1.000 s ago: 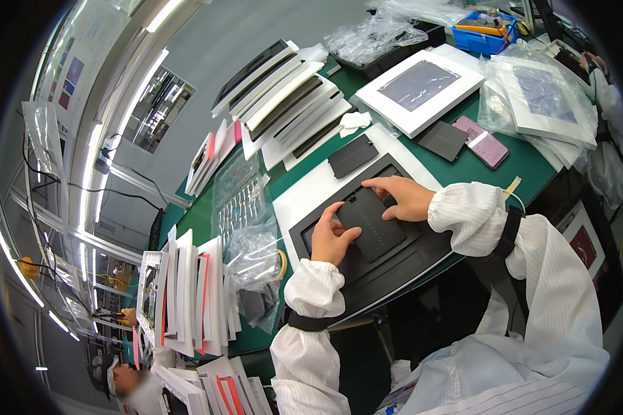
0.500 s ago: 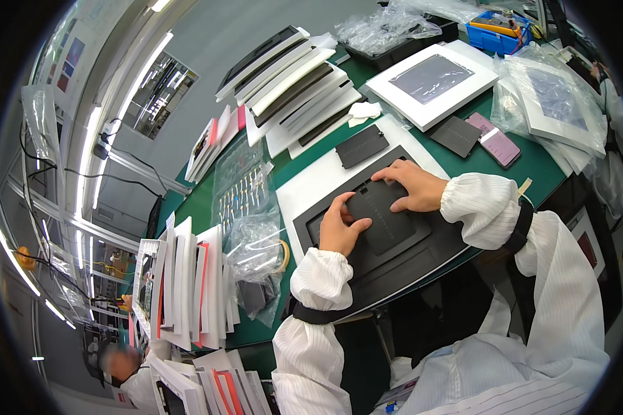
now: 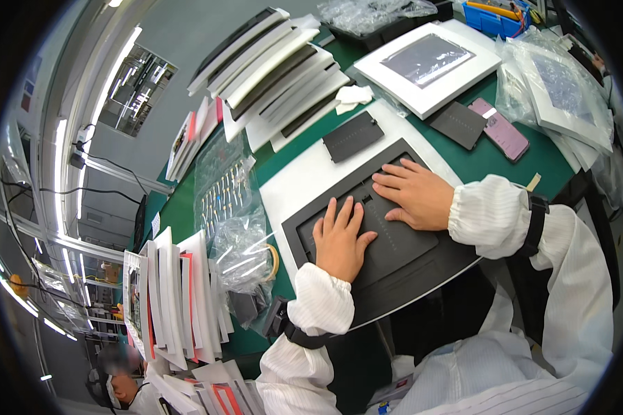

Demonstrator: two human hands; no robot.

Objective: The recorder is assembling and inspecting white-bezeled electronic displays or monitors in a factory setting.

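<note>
Both palms face down on a black rectangular cover [image 3: 399, 238] set into a larger black frame-like housing [image 3: 412, 280]. My left hand [image 3: 340, 243] lies flat with fingers stretched over the cover's left part. Spread fingers of my right hand [image 3: 419, 197] rest across its upper right part, and neither hand grips anything. Beneath the housing is a white foam sheet [image 3: 284, 190]. On the sheet, just beyond the housing, lies a separate dark cover plate [image 3: 354, 137].
To the right are another dark plate [image 3: 458, 124], a pink phone [image 3: 507, 136] and a white framed panel [image 3: 426, 66]. Stacked panels [image 3: 277, 76] stand behind, more upright panels [image 3: 176, 294] at left. A plastic bag [image 3: 242, 238] and small parts [image 3: 226, 190] lie between. Another person [image 3: 124, 387] sits lower left.
My fingers were curled at the cover's edges; now both hands are flattened on it. The cover now sits level within the housing. The view has shifted slightly.
</note>
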